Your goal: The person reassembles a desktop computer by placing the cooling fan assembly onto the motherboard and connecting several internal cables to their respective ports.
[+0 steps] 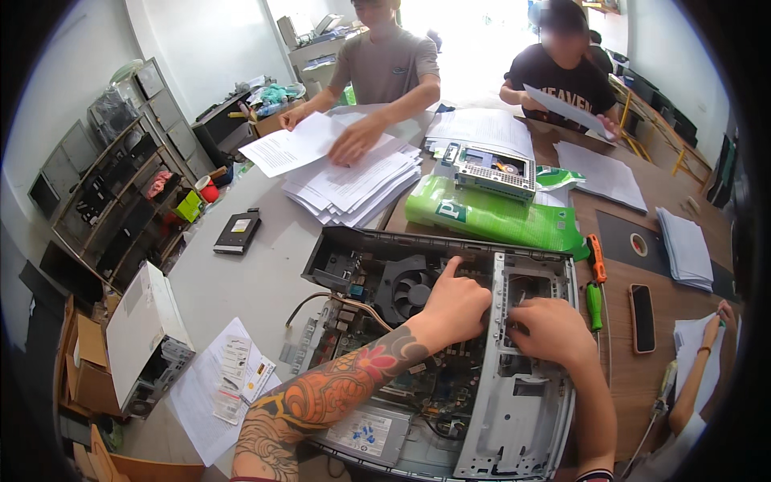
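An opened desktop computer case lies before me, its circuit board, black fan and wires exposed. My left hand reaches over the board, index finger stretched to the far inner edge; its other fingers are partly hidden beside the silver metal drive bracket. On that bracket's right part rests my right hand, fingers bent down at an opening; whatever they pinch is hidden. Several small blue screws sit on the silver power supply at the near left.
Beyond the case lie a green plastic bag, a metal drive cage and paper stacks. Orange and green screwdrivers and a phone lie right. Another computer stands left. Other people handle papers across and at right.
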Tool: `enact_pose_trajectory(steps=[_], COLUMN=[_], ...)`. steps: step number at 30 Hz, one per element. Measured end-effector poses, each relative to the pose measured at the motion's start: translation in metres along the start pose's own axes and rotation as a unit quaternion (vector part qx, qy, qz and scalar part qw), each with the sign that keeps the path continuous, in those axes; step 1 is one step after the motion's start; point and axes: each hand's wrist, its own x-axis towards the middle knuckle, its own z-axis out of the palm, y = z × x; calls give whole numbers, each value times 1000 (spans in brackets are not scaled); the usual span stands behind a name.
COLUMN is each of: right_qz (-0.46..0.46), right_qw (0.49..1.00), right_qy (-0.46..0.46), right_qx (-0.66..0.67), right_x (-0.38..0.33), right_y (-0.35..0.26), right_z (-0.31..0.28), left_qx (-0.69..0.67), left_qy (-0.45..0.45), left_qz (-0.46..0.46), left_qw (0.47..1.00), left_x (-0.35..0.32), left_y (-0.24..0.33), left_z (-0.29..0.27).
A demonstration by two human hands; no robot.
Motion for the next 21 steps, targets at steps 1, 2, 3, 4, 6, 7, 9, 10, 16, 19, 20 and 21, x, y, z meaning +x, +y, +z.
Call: enact_pose_trajectory(steps=[1,2,3,4,6,7,9,10,16,19,20,21], right_qz=[-1,-1,-2,-4,-5,-2,0,-2,-4,-7,-12,-11], right_qw=[1000,1000,1000,1000,1000,1000,1000,1000,1000,1000,1000,1000], right_qy=[1,2,3,4,8,5,4,6,4,10,18,16], right_qx=[0,0,1,2,2,1,0,0,6,7,8,10], right_x=[0,0,0,1,1,0,0,0,0,-1,-1,-1], right_y=[0,1,1,1,1,0,0,1,1,1,1,1], right_z=[0,1,2,2,2,1,0,1,1,1,2,3], left_qx=[-2,-4,-3,-3,-1,-3,-4,-3,-4,-7,-11,-12], left_qy=[-2,-4,-4,-6,-6,-1,3,7,22,24,28,26], left_qz=[0,0,-1,0,2,7,11,14,20,19,20,20], left_qw=[1000,1000,1000,1000,1000,1000,1000,1000,1000,1000,999,999], left_x=[0,0,0,0,0,-1,-1,-2,-2,-3,-3,-4], left_y=[0,0,0,-1,-1,-1,-2,-2,-2,-3,-3,-3], left_z=[0,0,0,0,0,0,0,1,3,3,3,3])
